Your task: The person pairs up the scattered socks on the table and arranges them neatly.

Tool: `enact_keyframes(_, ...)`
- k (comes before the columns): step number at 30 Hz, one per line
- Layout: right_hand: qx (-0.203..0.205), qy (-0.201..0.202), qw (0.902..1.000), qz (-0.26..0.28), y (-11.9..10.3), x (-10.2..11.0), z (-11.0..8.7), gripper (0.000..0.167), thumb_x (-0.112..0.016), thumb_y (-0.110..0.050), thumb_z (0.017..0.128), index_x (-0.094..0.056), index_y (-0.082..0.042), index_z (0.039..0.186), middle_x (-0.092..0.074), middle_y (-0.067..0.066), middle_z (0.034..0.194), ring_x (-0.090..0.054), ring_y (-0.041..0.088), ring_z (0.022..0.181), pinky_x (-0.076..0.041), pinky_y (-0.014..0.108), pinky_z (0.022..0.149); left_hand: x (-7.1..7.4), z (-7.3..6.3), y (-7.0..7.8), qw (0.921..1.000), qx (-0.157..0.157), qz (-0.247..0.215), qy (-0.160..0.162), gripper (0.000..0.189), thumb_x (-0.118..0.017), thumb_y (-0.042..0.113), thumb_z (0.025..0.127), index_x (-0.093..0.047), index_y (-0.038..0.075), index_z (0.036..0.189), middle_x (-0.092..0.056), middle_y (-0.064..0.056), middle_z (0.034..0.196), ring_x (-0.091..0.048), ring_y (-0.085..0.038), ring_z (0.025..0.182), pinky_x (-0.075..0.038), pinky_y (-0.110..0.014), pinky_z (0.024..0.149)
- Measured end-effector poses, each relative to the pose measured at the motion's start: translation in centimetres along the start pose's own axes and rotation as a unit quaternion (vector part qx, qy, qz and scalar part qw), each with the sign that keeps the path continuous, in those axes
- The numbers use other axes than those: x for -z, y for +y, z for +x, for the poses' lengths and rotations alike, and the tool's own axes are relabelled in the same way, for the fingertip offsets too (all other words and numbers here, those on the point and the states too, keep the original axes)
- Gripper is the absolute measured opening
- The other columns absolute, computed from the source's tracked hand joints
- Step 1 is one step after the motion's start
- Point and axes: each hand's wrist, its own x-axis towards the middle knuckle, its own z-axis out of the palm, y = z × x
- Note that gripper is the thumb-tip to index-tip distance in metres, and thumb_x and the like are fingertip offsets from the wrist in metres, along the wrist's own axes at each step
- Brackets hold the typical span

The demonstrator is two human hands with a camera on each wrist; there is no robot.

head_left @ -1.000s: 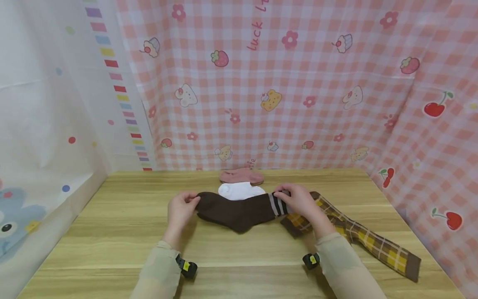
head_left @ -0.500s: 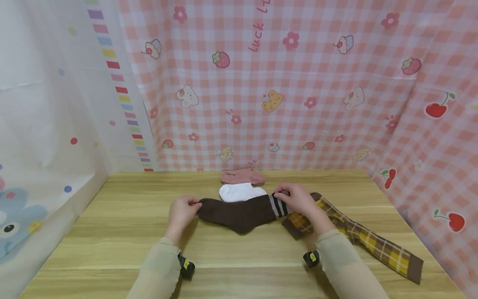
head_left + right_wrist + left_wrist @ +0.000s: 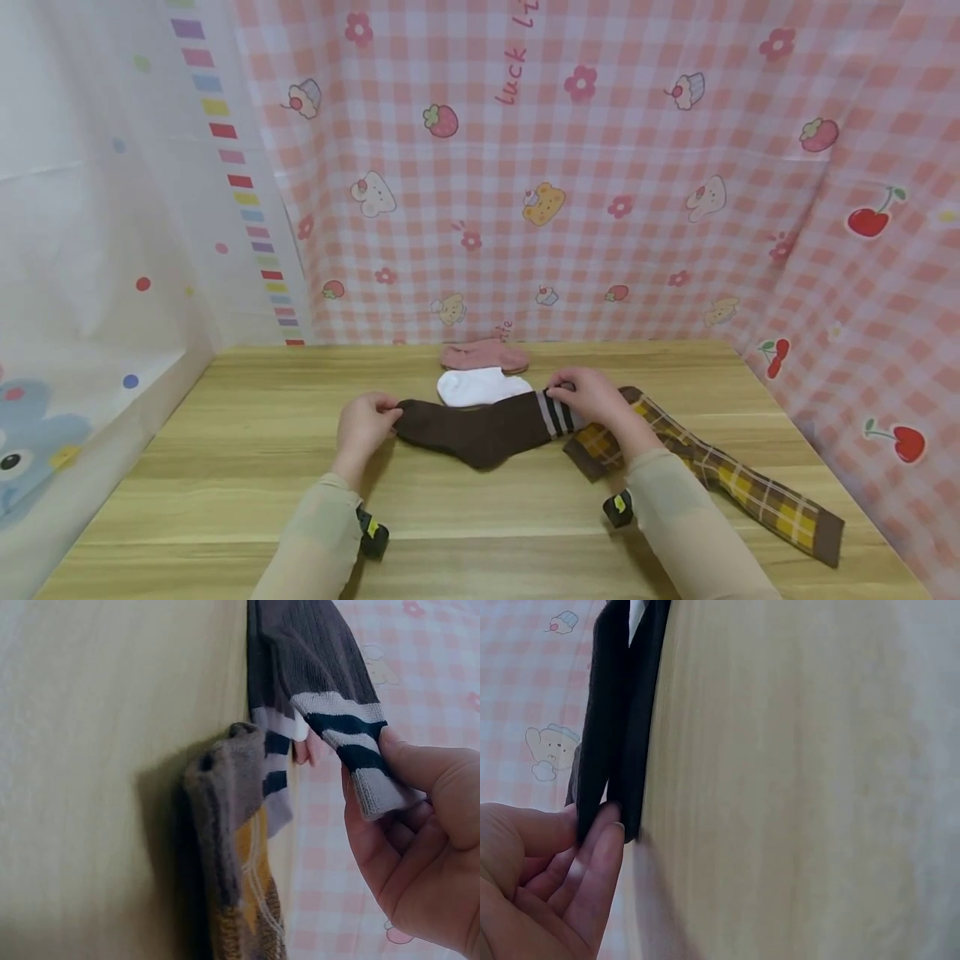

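Observation:
Both hands stretch a dark brown sock (image 3: 480,433) sideways, toe to the left and striped cuff to the right. My left hand (image 3: 365,429) pinches its toe between thumb and fingers. At the other end, my right hand (image 3: 592,400) pinches the grey-and-black cuff. A second matching sock (image 3: 276,750) lies beneath, its striped cuff showing in the right wrist view. Two dark layers with a gap between them appear in the left wrist view, the upper sock (image 3: 604,712) being the one in the fingers. Brown-and-yellow plaid socks (image 3: 750,483) lie by the right hand.
White socks (image 3: 476,387) lie just behind the brown pair, with pink socks (image 3: 483,355) behind those near the back edge. The wooden table (image 3: 480,558) meets a pink checked cloth (image 3: 487,208) at the back and right. White cloth hangs at the left.
The toe end in the left hand has dropped slightly toward the table over the last second. The right hand keeps its hold on the cuff. The other socks stay put.

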Motion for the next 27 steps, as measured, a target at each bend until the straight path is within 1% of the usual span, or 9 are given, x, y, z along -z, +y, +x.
enact_keyframes(5, 0.017, -0.019, 0.9997, -0.006, 0.8, -0.5, 0.5, 0.008, -0.064, -0.013, 0.097, -0.072, -0.01, 0.096, -0.07, 0.004, 0.097, -0.064, 0.02, 0.088, -0.052, 0.043, 0.078, -0.1, 0.1, -0.2, 0.9999, 0.002, -0.012, -0.01, 0.012, -0.067, -0.001, 0.09, -0.07, -0.009, 0.099, -0.071, -0.021, 0.094, -0.07, -0.021, 0.067, -0.058, -0.031, 0.061)
enact_keyframes(10, 0.016, -0.035, 0.999, -0.021, 1.1, -0.9, 0.9, 0.007, -0.064, -0.01, 0.096, -0.071, -0.008, 0.097, -0.07, 0.005, 0.097, -0.063, 0.02, 0.087, -0.052, 0.043, 0.079, -0.2, 0.1, -0.1, 0.9999, 0.007, -0.009, -0.013, 0.012, -0.067, -0.003, 0.09, -0.069, -0.009, 0.099, -0.07, -0.022, 0.095, -0.069, -0.022, 0.067, -0.058, -0.03, 0.061)
enact_keyframes(13, 0.013, -0.041, 0.9987, -0.027, 1.1, -1.0, 1.0, 0.007, -0.064, -0.008, 0.096, -0.071, -0.007, 0.096, -0.07, 0.006, 0.097, -0.063, 0.02, 0.088, -0.052, 0.043, 0.081, -0.1, 0.1, 0.1, 0.9999, 0.005, -0.005, -0.015, 0.012, -0.066, -0.004, 0.089, -0.069, -0.01, 0.1, -0.069, -0.022, 0.095, -0.069, -0.022, 0.067, -0.058, -0.03, 0.06)
enact_keyframes(16, 0.013, -0.042, 0.9985, -0.033, 1.2, -1.1, 1.0, 0.007, -0.064, -0.006, 0.095, -0.071, -0.007, 0.096, -0.07, 0.006, 0.097, -0.063, 0.021, 0.089, -0.052, 0.044, 0.083, -0.1, 0.2, 0.1, 0.9998, 0.012, -0.002, -0.018, 0.012, -0.065, -0.005, 0.089, -0.069, -0.01, 0.1, -0.068, -0.02, 0.094, -0.068, -0.021, 0.068, -0.058, -0.029, 0.061)
enact_keyframes(18, 0.013, -0.041, 0.9984, -0.037, 1.2, -1.2, 1.0, 0.008, -0.063, -0.006, 0.095, -0.071, -0.007, 0.096, -0.07, 0.006, 0.097, -0.063, 0.022, 0.09, -0.051, 0.044, 0.083, -0.1, 0.3, 0.0, 0.9997, 0.011, 0.009, -0.018, 0.012, -0.065, -0.005, 0.089, -0.069, -0.009, 0.1, -0.068, -0.018, 0.092, -0.067, -0.021, 0.07, -0.057, -0.03, 0.061)
enact_keyframes(20, 0.017, -0.04, 0.9983, -0.039, 1.3, -1.2, 1.0, 0.008, -0.063, -0.005, 0.095, -0.071, -0.006, 0.096, -0.07, 0.007, 0.097, -0.064, 0.022, 0.09, -0.052, 0.044, 0.083, -0.1, 0.4, 0.0, 0.9994, 0.005, 0.03, -0.015, 0.012, -0.066, -0.004, 0.089, -0.07, -0.007, 0.1, -0.068, -0.015, 0.089, -0.065, -0.022, 0.072, -0.056, -0.031, 0.064)
enact_keyframes(24, 0.015, -0.035, 0.9985, -0.039, 1.4, -1.4, 1.0, 0.008, -0.063, -0.003, 0.095, -0.071, -0.006, 0.097, -0.07, 0.007, 0.098, -0.065, 0.024, 0.093, -0.052, 0.044, 0.084, 0.1, 0.5, 0.0, 0.9961, -0.027, 0.084, 0.0, 0.013, -0.068, -0.001, 0.087, -0.071, -0.004, 0.099, -0.067, -0.01, 0.084, -0.062, -0.025, 0.078, -0.052, -0.038, 0.071)
enact_keyframes(27, 0.006, -0.032, 0.9986, -0.043, 1.4, -1.4, 1.0, 0.01, -0.062, -0.003, 0.095, -0.071, -0.008, 0.098, -0.07, 0.007, 0.099, -0.065, 0.025, 0.095, -0.052, 0.045, 0.085, 0.2, 0.6, -0.1, 0.9938, -0.041, 0.103, 0.008, 0.013, -0.067, 0.0, 0.087, -0.071, -0.004, 0.099, -0.067, -0.01, 0.084, -0.062, -0.027, 0.081, -0.051, -0.042, 0.075)
